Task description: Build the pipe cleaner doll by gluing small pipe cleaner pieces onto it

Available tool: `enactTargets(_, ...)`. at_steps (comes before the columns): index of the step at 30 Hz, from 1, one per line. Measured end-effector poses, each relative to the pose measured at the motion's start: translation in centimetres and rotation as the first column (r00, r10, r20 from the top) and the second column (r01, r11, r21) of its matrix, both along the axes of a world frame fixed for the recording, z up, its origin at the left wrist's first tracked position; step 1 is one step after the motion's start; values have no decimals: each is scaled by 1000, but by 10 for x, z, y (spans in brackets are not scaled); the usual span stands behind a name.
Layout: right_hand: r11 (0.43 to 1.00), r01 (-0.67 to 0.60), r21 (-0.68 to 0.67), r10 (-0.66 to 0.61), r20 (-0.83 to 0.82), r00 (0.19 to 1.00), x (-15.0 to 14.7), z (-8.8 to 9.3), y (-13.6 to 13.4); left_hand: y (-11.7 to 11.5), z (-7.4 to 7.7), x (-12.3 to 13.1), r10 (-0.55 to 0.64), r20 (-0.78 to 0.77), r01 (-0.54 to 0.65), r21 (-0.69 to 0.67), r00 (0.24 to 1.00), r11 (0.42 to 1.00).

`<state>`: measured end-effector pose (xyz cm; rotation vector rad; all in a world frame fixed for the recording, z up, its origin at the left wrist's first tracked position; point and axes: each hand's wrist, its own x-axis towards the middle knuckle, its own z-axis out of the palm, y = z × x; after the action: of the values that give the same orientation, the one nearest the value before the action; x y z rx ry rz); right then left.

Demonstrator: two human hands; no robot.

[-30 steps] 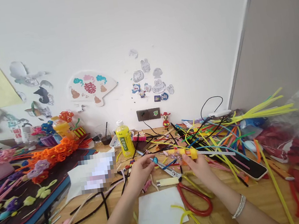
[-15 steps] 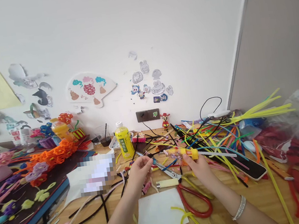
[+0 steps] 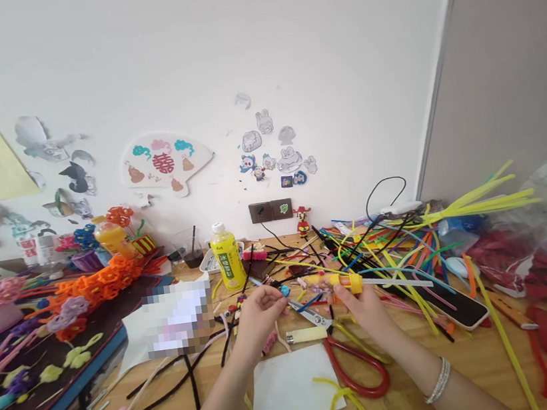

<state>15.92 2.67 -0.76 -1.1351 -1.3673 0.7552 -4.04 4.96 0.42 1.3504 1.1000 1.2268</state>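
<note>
My right hand (image 3: pixel 359 302) is wrapped round a yellow hot glue gun (image 3: pixel 347 281), and a whitish glue stick (image 3: pixel 399 282) juts from its back end. The gun's front end points left, at my left hand (image 3: pixel 262 311). The left fingers are pinched together on a small blue piece (image 3: pixel 285 291) that shows at their tips; its exact kind is too small to make out. Below the hands lie scissors with red handles (image 3: pixel 360 382), a pale yellow lighter (image 3: pixel 307 335) and a white sheet (image 3: pixel 295 390). A bent yellow pipe cleaner (image 3: pixel 346 394) crosses the sheet's edge.
A yellow drink bottle (image 3: pixel 229 258) stands behind my left hand. Many coloured pipe cleaners (image 3: pixel 389 243) and a phone (image 3: pixel 461 308) are heaped at right. Orange pipe-cleaner flowers (image 3: pixel 98 292) fill the left side. A wall socket (image 3: pixel 271 211) is at the back.
My left hand has shifted slightly right, and its fingers have turned so that the blue piece now shows at the tips. The right hand and glue gun have hardly moved.
</note>
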Motion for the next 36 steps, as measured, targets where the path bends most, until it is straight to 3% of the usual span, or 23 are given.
enactTargets(7,999,-15,42,12,90,996,2,-6,1,1,-5,1,-14,-20,15,62,1000,998)
enactTargets(17,996,84,8,-84,245,966,4,-5,-1,-2,-7,4,-33,-70,41,117,997,992)
enactTargets(36,986,146,86,-165,292,942,4,-5,-3,-6,-2,5,-28,-79,38,127,996,991)
